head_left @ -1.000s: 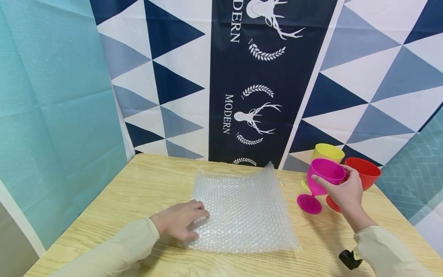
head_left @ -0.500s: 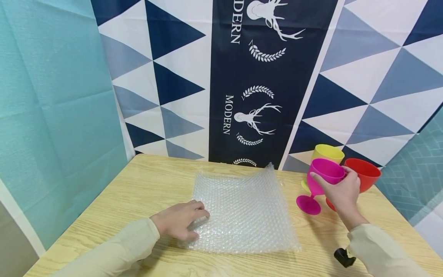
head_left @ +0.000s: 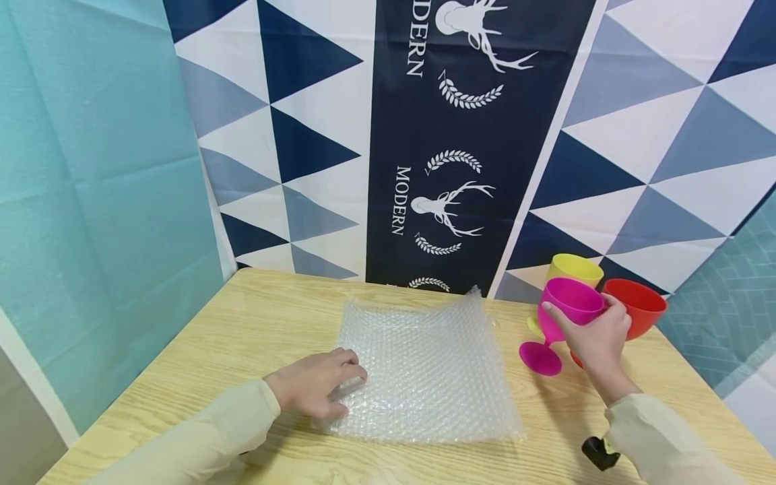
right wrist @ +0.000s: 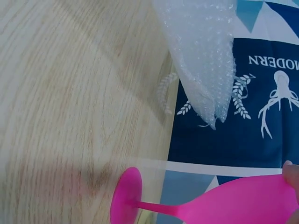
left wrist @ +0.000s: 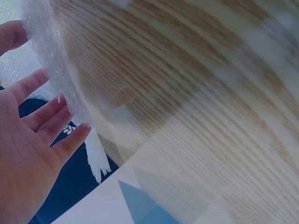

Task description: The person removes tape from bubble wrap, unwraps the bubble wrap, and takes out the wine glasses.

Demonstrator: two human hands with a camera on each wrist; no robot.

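My right hand (head_left: 600, 337) holds a bright pink plastic goblet (head_left: 571, 303) by its bowl, thumb on the near side and fingers around the far right. The goblet's stem and round foot (right wrist: 126, 196) show in the right wrist view; whether the foot touches the table cannot be told. A sheet of clear bubble wrap (head_left: 424, 370) lies mid-table, its far right corner raised. On its left edge rests my left hand (head_left: 318, 384), fingers spread and slightly bent. In the left wrist view the fingertips touch the bubble wrap (left wrist: 56, 70).
Behind the pink goblet stands a yellow goblet (head_left: 576, 268). A red goblet (head_left: 636, 306) stands to its right, partly hidden by my right hand. The wood-grain table (head_left: 267, 316) ends at a patterned cloth (head_left: 321, 135) at the back.
My right hand and forearm have shifted slightly left around the pink goblet, which has barely moved. My left hand and the bubble wrap look unchanged.
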